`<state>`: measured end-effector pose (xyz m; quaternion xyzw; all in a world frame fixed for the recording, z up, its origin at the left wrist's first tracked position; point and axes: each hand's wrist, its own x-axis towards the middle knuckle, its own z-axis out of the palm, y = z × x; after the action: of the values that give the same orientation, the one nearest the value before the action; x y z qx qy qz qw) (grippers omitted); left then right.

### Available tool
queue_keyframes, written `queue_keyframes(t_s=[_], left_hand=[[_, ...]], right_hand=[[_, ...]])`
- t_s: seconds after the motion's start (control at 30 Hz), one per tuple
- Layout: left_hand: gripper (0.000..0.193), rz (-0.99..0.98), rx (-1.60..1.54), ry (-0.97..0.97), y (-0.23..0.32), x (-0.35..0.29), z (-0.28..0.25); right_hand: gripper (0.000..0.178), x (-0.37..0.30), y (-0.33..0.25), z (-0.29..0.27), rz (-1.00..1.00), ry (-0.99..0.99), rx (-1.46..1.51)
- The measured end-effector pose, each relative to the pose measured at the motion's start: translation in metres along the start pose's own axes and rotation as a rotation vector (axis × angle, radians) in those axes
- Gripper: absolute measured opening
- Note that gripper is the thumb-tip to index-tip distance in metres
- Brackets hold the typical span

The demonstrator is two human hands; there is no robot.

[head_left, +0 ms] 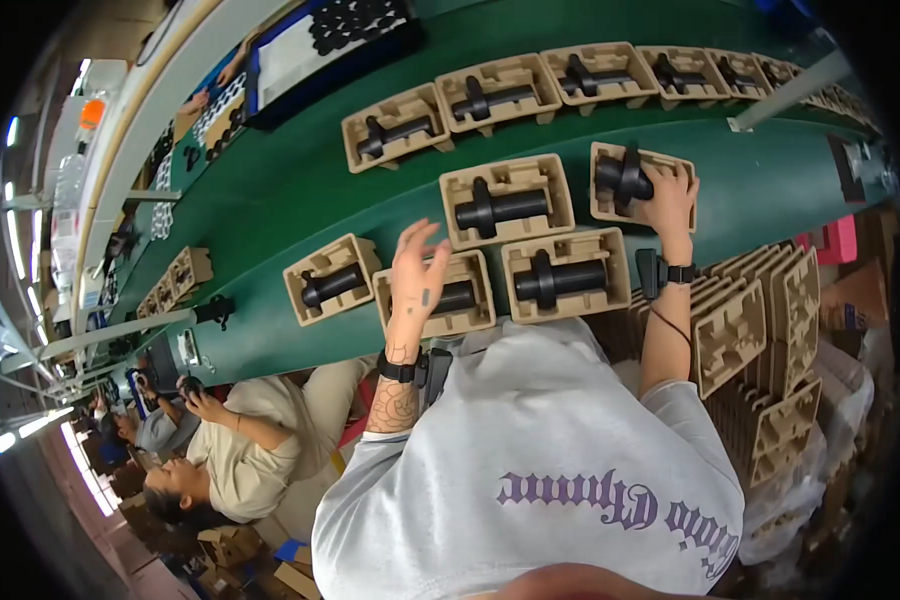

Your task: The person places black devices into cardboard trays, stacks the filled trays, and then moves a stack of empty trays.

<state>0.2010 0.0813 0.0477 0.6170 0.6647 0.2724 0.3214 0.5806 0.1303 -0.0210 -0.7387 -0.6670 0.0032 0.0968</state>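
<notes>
seated co-worker, left | pink object, right | clear plastic sheeting, lower right

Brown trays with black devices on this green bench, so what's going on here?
The person's right hand is over a black device in the right-hand tray; whether it grips is hidden. The left hand is open over another filled tray, apparently holding nothing. Three more filled trays lie close by, and a row of filled trays lines the far side of the green bench.
</notes>
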Motion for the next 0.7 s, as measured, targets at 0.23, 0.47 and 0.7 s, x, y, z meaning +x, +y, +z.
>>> queue_keyframes(t_s=[0.23,0.47,0.7], left_hand=[[0.032,-0.232,0.259,0.366,-0.144,0.017,-0.036],[0.046,-0.340,0.458,0.589,-0.168,0.041,-0.013],[0.046,-0.297,0.595,0.368,-0.174,0.062,-0.013]], right_hand=[[0.032,0.008,0.025,0.075,0.181,0.181,0.690],[0.041,-0.012,-0.044,0.073,0.108,0.039,0.227],[0.029,-0.013,-0.065,0.080,-0.066,0.075,0.289]])
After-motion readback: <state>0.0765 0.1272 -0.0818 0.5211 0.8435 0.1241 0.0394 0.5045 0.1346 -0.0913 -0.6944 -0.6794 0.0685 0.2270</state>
